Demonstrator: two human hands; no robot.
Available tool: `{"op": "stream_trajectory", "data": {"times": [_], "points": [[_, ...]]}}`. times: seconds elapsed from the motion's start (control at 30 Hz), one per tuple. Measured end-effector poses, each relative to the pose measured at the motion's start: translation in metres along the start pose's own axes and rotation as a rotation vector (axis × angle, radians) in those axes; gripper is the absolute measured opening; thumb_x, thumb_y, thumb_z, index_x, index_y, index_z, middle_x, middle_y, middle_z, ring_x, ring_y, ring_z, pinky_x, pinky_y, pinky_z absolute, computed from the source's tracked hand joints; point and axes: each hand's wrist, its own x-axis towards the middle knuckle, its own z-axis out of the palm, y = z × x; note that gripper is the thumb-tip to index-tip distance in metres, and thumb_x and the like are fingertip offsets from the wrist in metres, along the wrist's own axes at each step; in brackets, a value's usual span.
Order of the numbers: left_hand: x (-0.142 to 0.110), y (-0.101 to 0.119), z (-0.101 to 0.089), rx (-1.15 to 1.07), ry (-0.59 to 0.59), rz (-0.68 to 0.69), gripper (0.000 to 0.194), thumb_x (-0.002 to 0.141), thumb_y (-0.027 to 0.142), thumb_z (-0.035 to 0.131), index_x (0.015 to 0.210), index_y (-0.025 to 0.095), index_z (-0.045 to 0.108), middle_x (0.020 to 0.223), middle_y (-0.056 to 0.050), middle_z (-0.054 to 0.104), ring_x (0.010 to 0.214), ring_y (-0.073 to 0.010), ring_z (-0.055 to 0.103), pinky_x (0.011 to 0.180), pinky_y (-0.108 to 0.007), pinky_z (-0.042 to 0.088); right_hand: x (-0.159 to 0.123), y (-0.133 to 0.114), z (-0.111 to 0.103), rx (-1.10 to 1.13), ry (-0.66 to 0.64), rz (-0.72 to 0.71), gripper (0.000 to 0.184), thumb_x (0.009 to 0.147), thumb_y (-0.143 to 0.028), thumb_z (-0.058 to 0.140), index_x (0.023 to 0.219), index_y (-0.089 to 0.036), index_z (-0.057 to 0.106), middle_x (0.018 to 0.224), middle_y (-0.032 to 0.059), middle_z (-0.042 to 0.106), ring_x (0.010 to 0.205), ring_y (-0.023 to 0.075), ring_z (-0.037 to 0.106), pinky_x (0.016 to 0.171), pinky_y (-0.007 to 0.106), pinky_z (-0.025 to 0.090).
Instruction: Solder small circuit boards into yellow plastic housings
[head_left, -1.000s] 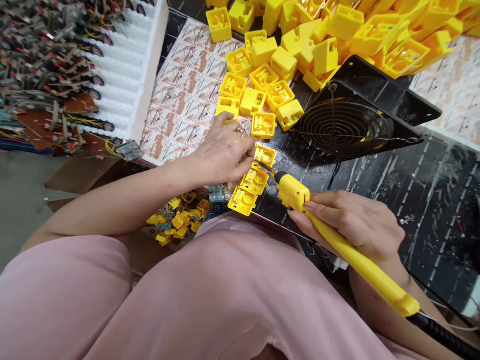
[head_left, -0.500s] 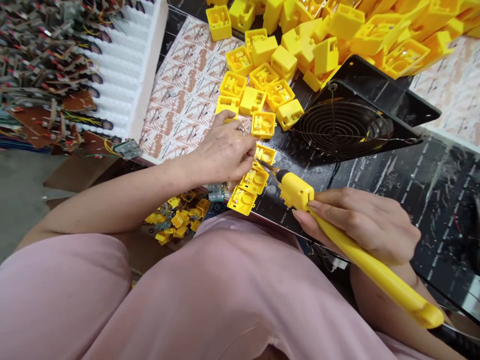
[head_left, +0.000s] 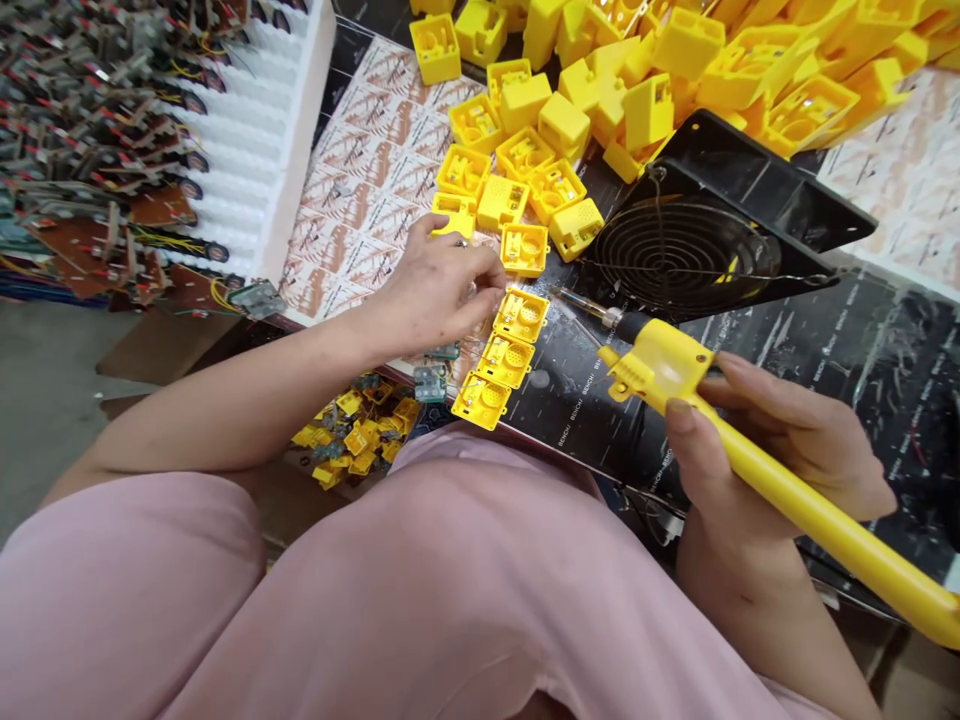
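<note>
My right hand (head_left: 795, 450) is wrapped round a yellow soldering iron (head_left: 664, 362). The iron's bare metal tip points left, above the black bench surface and apart from the housings. My left hand (head_left: 439, 285) hovers at the left of a short row of open yellow plastic housings. Its thumb and index finger are pinched together beside the upper housing (head_left: 521, 314); what they hold, if anything, is hidden. Two more housings, a middle one (head_left: 507, 359) and a lower one (head_left: 481, 399), lie below it, with small metal contacts inside. Another open housing (head_left: 523, 249) sits just above the pinched fingers.
A big heap of yellow housings (head_left: 600, 90) covers the back of the bench. In front of it a black fan (head_left: 667, 255) leans. At left, a white foam tray (head_left: 262, 130) bears many wired circuit boards (head_left: 90, 130). Below the bench edge lie more yellow parts (head_left: 360, 440).
My right hand has drawn the soldering iron right, its tip away from the upper housing. My left hand has shifted slightly left, uncovering more of that housing.
</note>
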Motion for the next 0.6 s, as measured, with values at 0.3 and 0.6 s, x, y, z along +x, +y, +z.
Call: {"op": "stream_trajectory", "data": {"times": [0.3,0.6], "points": [[0.015,0.008,0.003,0.11,-0.02,0.033,0.021,0.085,0.03,0.053,0.084,0.024,0.073,0.076,0.0,0.072,0.096,-0.0247,0.068,0.118,-0.062,0.031,0.017,-0.017,0.022,-0.019,-0.044,-0.143,0.026,0.078,-0.013,0.087,0.088,-0.025,0.066,0.078,-0.0025,0.076,0.065,0.0172,0.075,0.057,0.025,0.062],[0.027,0.009,0.003,0.184,-0.059,0.087,0.02,0.081,0.029,0.054,0.075,0.021,0.072,0.069,-0.001,0.066,0.091,-0.0257,0.068,0.111,-0.057,0.038,0.035,-0.017,0.021,-0.11,-0.203,-0.336,0.025,0.083,-0.019,0.086,0.091,-0.024,0.063,0.077,-0.0021,0.077,0.061,0.0147,0.074,0.051,0.023,0.058]]}}
